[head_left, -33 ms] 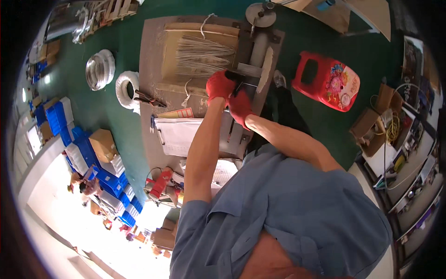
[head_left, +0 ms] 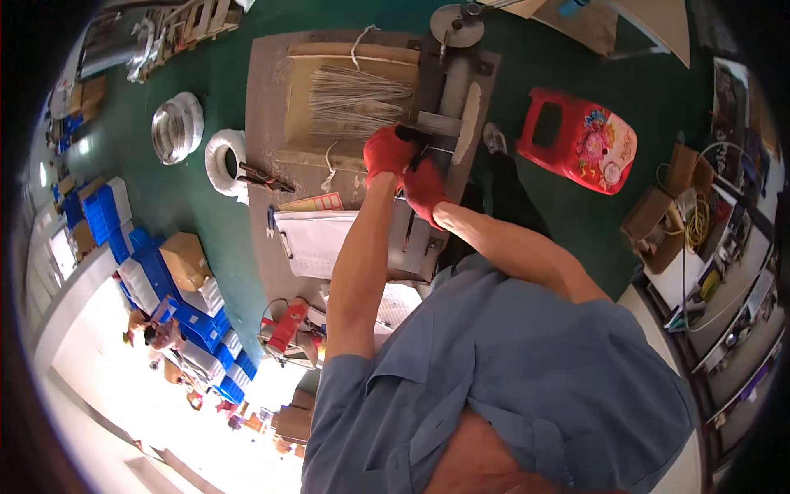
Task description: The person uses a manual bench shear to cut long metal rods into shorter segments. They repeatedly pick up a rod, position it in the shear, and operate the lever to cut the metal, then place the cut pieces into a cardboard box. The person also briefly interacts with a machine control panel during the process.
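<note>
Both my hands wear red work gloves with dark fingertips and meet at the right side of a brown worktable (head_left: 267, 107). My left hand (head_left: 388, 154) is curled, its fingers by a thin metal rod (head_left: 440, 149). Just below and to its right, my right hand (head_left: 424, 189) is closed too. What either hand grips is hidden by the gloves. Beyond the left hand, a shallow wooden tray (head_left: 354, 53) holds a pile of thin straight wires (head_left: 358, 103). A flat metal plate (head_left: 439, 123) and a grey cylinder (head_left: 455, 86) lie beside the tray.
Pliers (head_left: 265, 178) and paper sheets (head_left: 317, 243) lie on the table's left and near parts. Wire coils (head_left: 175, 128) rest on the floor at left. A red plastic stool (head_left: 572, 142) stands right, with a cardboard box (head_left: 658, 214) farther right. Blue crates (head_left: 193, 321) line the lower left.
</note>
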The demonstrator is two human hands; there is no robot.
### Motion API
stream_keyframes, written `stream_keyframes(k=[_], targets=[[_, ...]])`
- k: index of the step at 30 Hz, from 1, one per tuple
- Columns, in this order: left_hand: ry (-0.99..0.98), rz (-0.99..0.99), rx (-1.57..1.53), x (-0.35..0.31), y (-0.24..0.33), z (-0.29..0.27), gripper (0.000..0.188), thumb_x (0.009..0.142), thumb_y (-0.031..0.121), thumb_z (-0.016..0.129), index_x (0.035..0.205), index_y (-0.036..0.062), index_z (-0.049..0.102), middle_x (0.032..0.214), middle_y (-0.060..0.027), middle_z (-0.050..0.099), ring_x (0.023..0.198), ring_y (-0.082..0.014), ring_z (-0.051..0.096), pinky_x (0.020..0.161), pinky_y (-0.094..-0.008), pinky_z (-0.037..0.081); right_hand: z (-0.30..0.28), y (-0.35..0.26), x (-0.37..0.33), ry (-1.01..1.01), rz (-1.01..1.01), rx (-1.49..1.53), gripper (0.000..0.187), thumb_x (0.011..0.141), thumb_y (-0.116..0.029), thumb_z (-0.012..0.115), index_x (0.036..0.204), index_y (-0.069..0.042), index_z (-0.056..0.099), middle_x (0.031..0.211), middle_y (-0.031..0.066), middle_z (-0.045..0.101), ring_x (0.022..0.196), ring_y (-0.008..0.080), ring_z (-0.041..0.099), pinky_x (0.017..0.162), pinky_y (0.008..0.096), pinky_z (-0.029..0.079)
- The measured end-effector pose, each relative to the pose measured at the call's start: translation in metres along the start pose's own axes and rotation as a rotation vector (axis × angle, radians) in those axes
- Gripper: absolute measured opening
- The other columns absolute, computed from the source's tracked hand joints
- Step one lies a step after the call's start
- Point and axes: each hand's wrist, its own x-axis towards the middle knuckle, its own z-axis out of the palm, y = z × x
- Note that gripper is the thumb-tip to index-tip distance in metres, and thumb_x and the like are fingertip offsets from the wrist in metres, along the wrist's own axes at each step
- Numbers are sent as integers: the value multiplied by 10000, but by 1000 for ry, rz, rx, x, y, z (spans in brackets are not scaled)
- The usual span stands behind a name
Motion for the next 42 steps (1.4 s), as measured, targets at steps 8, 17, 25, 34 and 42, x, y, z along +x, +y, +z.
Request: stream_keyframes(k=[8,17,25,34,42], targets=[[93,51,109,9,-12,22,316,731,348,628,901,100,725,916,-168,689,906,-378,645,792,-455,515,5,8,4,-24,-12,-91,431,912,-304,539,1176,18,427,1105,291,616,1031,474,588,834,508,506],[54,37,53,4,4,6,277,731,332,617,823,94,724,852,-178,681,864,-379,648,739,-465,510,-44,62,44,-370,-212,-177,421,905,-281,491,1218,0,476,1151,277,603,1084,454,570,899,493,461],[37,-12,-30,-3,10,1,259,725,326,614,795,98,714,832,-177,674,826,-382,642,716,-454,499,-130,0,27,-241,-89,-420,354,821,-349,613,958,-23,628,967,209,666,925,397,625,797,469,489],[23,-20,21,-1,7,5,249,755,315,589,805,101,707,830,-173,674,835,-375,637,712,-451,492,-131,3,33,77,-523,-719,341,781,-311,713,996,-73,595,914,149,616,862,352,629,746,460,490],[69,25,34,-5,7,6,249,750,316,592,810,99,699,824,-164,674,825,-375,634,709,-453,488,-132,8,38,225,-785,-933,279,736,-300,731,944,-140,635,931,73,609,907,273,590,824,444,445]])
